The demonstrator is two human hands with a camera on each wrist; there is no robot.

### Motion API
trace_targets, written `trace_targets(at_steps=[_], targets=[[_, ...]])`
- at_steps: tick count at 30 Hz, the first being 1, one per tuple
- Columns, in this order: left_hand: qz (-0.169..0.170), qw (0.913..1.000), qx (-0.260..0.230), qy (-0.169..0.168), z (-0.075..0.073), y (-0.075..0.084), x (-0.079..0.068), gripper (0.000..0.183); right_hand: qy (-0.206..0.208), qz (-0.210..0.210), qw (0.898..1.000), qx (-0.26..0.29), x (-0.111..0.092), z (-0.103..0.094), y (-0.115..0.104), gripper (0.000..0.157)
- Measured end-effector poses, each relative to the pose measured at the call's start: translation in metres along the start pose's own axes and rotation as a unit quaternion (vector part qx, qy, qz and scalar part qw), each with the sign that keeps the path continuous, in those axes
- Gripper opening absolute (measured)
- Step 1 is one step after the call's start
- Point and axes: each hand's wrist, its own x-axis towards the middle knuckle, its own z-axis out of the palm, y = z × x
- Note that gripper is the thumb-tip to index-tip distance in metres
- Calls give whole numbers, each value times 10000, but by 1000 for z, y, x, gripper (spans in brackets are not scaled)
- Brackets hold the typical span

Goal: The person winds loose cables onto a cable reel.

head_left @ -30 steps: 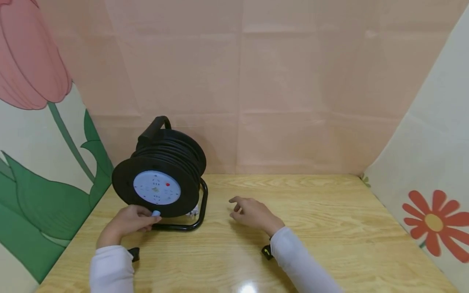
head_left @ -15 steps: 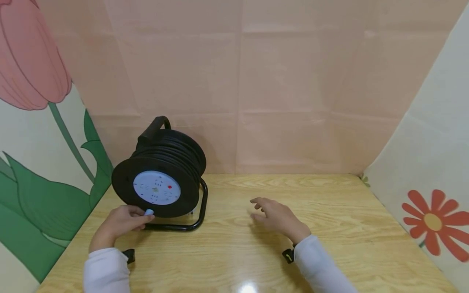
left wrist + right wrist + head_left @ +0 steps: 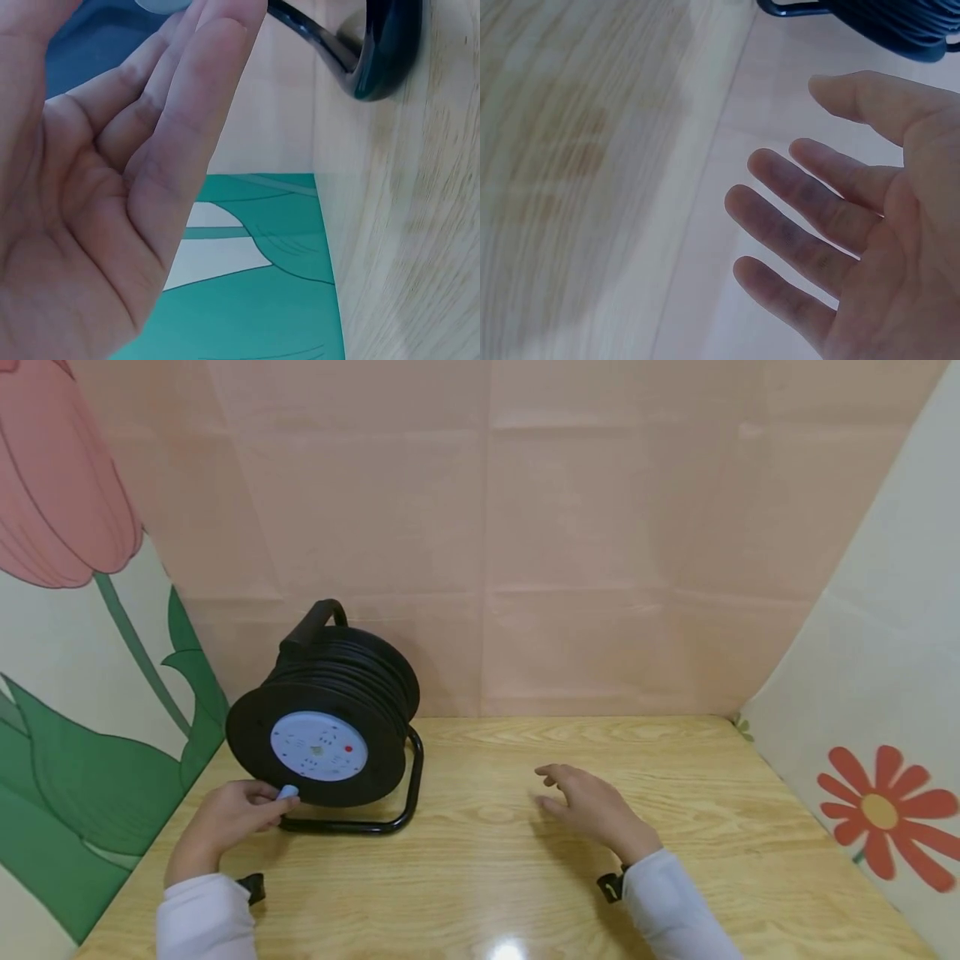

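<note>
A black cable reel [image 3: 345,672] with cable wound on its drum stands on the table at the left in the head view. Its front disc carries a pale round socket panel [image 3: 318,745] with a red button. At the disc's lower left edge, my left hand [image 3: 225,822] pinches a small light-blue knob [image 3: 287,792] between thumb and fingers. In the left wrist view the knob [image 3: 161,4] just shows at the top, partly hidden by the fingers. My right hand [image 3: 592,810] hovers over the table to the right of the reel, fingers loosely bent, holding nothing.
The reel rests on a black tubular frame [image 3: 352,827] with a carrying handle [image 3: 311,625] on top. Behind the wood-grain table [image 3: 480,877] hangs a pink backdrop [image 3: 585,543]. Flower-printed panels [image 3: 862,693] flank the table on both sides.
My left hand has moved the knob leftward along the bottom, turning the disc clockwise; the red button has dropped slightly. A plug beneath the reel went out of sight. My right hand moved right.
</note>
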Motion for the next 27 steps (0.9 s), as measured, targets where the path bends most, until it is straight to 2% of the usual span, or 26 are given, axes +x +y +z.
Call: trace_targets(at_steps=[8,14,22,27], targets=[[47,9990,260,349,-7,-3,-5,64,25,54,10000,20,-2,-5,5,42],[-21,9987,294,427,-9,-3,-6,69,-46,99,9999,61,-2,-7,7,43],[183,9972,409,596,-9,1,-7,60,-59,127,9999,36,-2,-5,11,44],[323,9963,427,667,-10,7,-11,62,-92,149,9998,79,-2,-4,13,45]])
